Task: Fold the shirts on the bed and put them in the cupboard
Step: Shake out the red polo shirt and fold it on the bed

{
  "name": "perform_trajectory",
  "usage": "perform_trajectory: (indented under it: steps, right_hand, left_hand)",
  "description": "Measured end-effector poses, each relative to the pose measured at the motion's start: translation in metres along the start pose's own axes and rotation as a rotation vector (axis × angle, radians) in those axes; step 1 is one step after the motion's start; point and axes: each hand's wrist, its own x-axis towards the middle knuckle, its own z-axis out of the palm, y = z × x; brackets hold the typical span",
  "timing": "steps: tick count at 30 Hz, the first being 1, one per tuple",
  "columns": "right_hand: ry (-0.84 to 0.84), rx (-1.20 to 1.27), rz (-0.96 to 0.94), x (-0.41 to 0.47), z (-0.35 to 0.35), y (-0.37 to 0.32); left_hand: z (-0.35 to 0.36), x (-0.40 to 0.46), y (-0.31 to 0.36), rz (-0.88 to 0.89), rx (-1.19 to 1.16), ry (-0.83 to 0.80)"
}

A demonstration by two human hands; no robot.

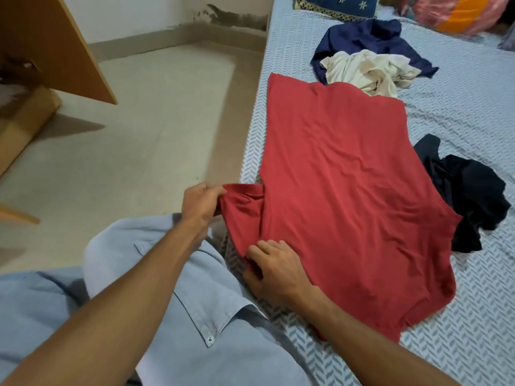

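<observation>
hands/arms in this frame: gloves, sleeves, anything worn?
Both hands are bare: no gloves, rings, watch or bands on the left hand or the right hand. Both forearms are uncovered up to the frame edge, so no sleeve cuff shows. The person wears a light blue button-up shirt, with a collar and one small pale button visible.

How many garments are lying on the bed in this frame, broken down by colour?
Red: 1, the red shirt, spread flat
Navy blue: 1, the navy garment, crumpled
Cream: 1, the cream garment, crumpled on the navy one
Black: 1, the black garment, crumpled beside the red shirt
Total: 4
</observation>
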Motion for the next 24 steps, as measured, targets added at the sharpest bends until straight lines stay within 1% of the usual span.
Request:
perform_trajectory:
  steps: [1, 3, 5, 7, 10, 13, 15, 16, 18, 20, 22, 24]
  right_hand:
    - [0.000, 0.036, -0.051, 0.001, -0.002, -0.002]
    - [-0.061, 0.085, -0.114, 0.001, -0.003, -0.006]
    - [-0.166, 0.093, -0.118, 0.003, -0.003, -0.005]
    - [-0.242, 0.078, -0.110, 0.005, -0.001, -0.004]
    - [-0.321, 0.065, -0.107, 0.010, -0.002, -0.005]
    - [-0.389, 0.085, -0.102, 0.014, -0.006, -0.005]
    - [-0.410, 0.109, -0.097, 0.018, -0.009, -0.005]
    - [-0.409, 0.131, -0.080, 0.021, -0.011, -0.005]
    - [-0.361, 0.179, -0.022, 0.030, -0.013, -0.003]
    - [-0.238, 0.206, 0.036, 0.047, -0.014, 0.002]
    - [-0.093, 0.216, 0.076, 0.076, -0.012, 0.008]
    - [-0.024, 0.150, 0.119, 0.113, -0.013, 0.013]
  left_hand:
    - [-0.007, 0.000, 0.003, 0.022, -0.034, 0.057]
    - [-0.024, 0.000, 0.006, 0.039, -0.022, 0.179]
    - [-0.039, 0.003, 0.002, -0.002, 0.040, 0.293]
    - [-0.046, 0.002, -0.003, -0.057, 0.085, 0.364]
    - [-0.048, 0.002, -0.005, -0.118, 0.058, 0.409]
    - [-0.047, 0.004, -0.007, -0.122, 0.070, 0.454]
    - [-0.047, 0.005, -0.006, -0.116, 0.014, 0.466]
    - [-0.047, 0.004, -0.004, -0.130, -0.006, 0.446]
    - [-0.049, 0.004, -0.001, -0.221, -0.035, 0.348]
    - [-0.048, 0.004, 0.000, -0.333, -0.081, 0.233]
    - [-0.044, 0.003, 0.001, -0.347, -0.106, 0.170]
    - [-0.039, 0.001, 0.001, -0.291, -0.144, 0.174]
